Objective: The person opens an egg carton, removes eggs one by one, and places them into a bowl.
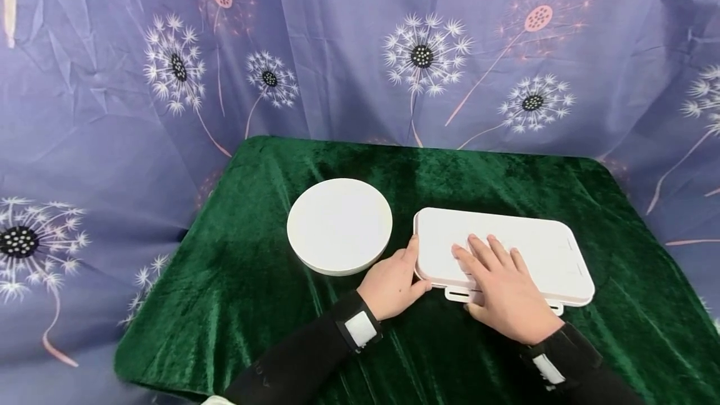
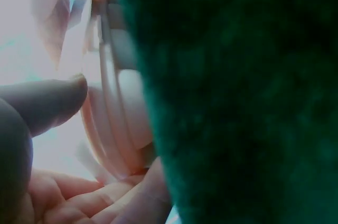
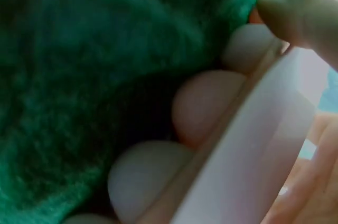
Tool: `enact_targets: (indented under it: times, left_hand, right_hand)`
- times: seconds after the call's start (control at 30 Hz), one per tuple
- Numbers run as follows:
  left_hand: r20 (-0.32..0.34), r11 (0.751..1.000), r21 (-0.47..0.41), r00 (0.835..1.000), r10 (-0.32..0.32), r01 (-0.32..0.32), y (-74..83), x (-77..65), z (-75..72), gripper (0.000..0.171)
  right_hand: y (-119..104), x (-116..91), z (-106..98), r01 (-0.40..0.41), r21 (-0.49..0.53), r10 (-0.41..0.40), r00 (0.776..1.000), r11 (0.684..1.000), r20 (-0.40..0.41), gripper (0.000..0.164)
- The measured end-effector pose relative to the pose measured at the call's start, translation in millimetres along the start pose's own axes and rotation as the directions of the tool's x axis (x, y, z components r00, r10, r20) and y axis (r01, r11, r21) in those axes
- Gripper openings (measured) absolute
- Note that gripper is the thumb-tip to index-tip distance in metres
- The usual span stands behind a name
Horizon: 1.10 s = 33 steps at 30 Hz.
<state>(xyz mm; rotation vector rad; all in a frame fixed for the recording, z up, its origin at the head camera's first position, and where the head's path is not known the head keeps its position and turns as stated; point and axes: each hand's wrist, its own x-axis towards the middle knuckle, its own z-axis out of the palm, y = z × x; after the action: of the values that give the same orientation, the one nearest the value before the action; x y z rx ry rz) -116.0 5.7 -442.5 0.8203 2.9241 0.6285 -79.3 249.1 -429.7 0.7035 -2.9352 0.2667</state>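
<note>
A white lidded tray [image 1: 540, 245] lies on the right half of the table, its front edge bearing slotted tabs [image 1: 458, 294]. Rounded cups [image 3: 208, 105] bulge from its underside in the right wrist view. My left hand [image 1: 392, 281] holds the tray's front left corner, thumb at the front edge and fingers along the end. In the left wrist view, the thumb [image 2: 50, 102] and fingers stand on either side of the tray's ridged edge [image 2: 113, 92]. My right hand [image 1: 506, 295] rests on the lid with spread fingers, its thumb by the front edge.
A white round flat disc [image 1: 340, 224] with a thick edge lies left of the tray, close to my left hand. Green velvety cloth [image 1: 236, 305] covers the table. Purple dandelion-patterned curtains [image 1: 349, 67] hang behind and at both sides.
</note>
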Motion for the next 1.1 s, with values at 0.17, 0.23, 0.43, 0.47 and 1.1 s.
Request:
enact_targets:
  times: [0.17,0.23,0.43,0.47,1.1]
  left_hand:
    - [-0.007,0.999,-0.036,1.000,0.002,-0.002,-1.7,-9.2,-2.6,0.085]
    - [-0.015,0.999,-0.043,1.000,0.006,-0.007,-2.2,-12.6,-4.1,0.084]
    - [-0.048,0.997,0.005,0.996,0.073,-0.073,-2.5,-17.6,-7.4,0.069]
    - [-0.049,0.995,0.018,0.994,0.096,-0.095,-2.6,-18.0,-7.4,0.062]
    - [-0.038,0.979,0.076,0.981,0.190,-0.186,-4.7,-23.4,-2.7,0.031]
  right_hand:
    - [7,4,-17,0.053,0.029,-0.052,0.997,0.998,-0.049,0.090]
    - [9,7,-26,0.073,0.028,-0.071,0.995,0.997,-0.072,0.085]
    - [18,18,-50,0.098,-0.004,-0.098,0.989,0.995,-0.114,0.076]
    - [19,20,-53,0.098,-0.009,-0.098,0.988,0.995,-0.117,0.074]
    - [77,100,-98,0.166,-0.234,-0.229,0.933,0.958,-0.276,0.049]
